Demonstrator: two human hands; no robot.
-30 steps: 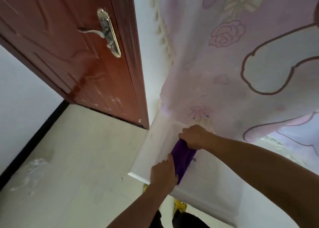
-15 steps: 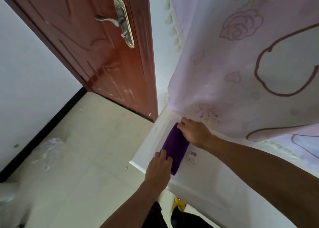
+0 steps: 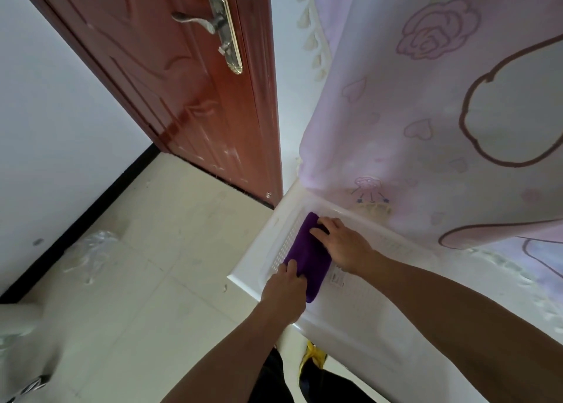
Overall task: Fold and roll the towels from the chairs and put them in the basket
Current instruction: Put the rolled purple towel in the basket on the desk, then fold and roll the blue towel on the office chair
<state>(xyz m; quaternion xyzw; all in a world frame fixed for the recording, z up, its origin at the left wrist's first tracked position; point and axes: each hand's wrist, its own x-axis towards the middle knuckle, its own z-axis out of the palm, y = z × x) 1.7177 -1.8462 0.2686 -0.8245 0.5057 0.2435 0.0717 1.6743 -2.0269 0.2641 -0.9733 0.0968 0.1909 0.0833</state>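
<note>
A rolled purple towel (image 3: 307, 258) lies inside a white perforated plastic basket (image 3: 259, 251), against its left wall. My left hand (image 3: 285, 291) rests on the towel's near end with fingers laid over it. My right hand (image 3: 341, 244) lies on the far end, fingers spread across the roll. Whether either hand still grips the roll is unclear. The basket's far right part is hidden under a hanging curtain.
A pink flower-patterned curtain (image 3: 441, 113) hangs over the basket's far side. A red-brown door (image 3: 189, 91) with a metal handle (image 3: 213, 21) stands open to the left. Pale tiled floor (image 3: 158, 265) spreads left of the basket, with crumpled clear plastic (image 3: 91, 247) near the wall.
Both hands have lowered the purple roll from above the rim down into the basket, and the fingers have gone from a closed grip to lying over it.
</note>
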